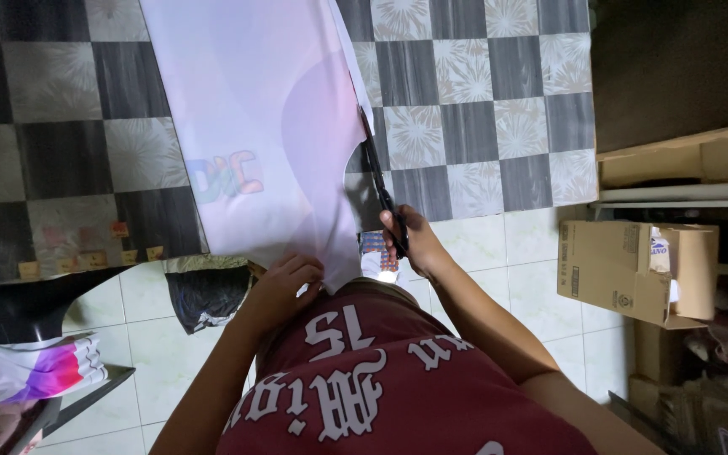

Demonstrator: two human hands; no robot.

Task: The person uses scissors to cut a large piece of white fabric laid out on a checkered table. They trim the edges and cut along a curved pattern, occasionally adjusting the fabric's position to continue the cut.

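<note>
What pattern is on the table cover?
Grey-and-black checks with pale flower bursts on the table cover, head view.

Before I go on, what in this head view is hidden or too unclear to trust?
- Scissors: the handles are buried in the right hand, and whether the dark blades are open is unclear.
- Printed sheet: its top is cut off by the frame's upper edge; the near corner is under the left hand.
- Floor items past the sheet's near edge: partly covered, too small to identify.

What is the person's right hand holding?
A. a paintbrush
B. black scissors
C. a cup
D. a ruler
B: the right hand grips black scissors, whose blades run up along the right edge of the big pale printed sheet, while the left hand holds the sheet's near edge.
</note>
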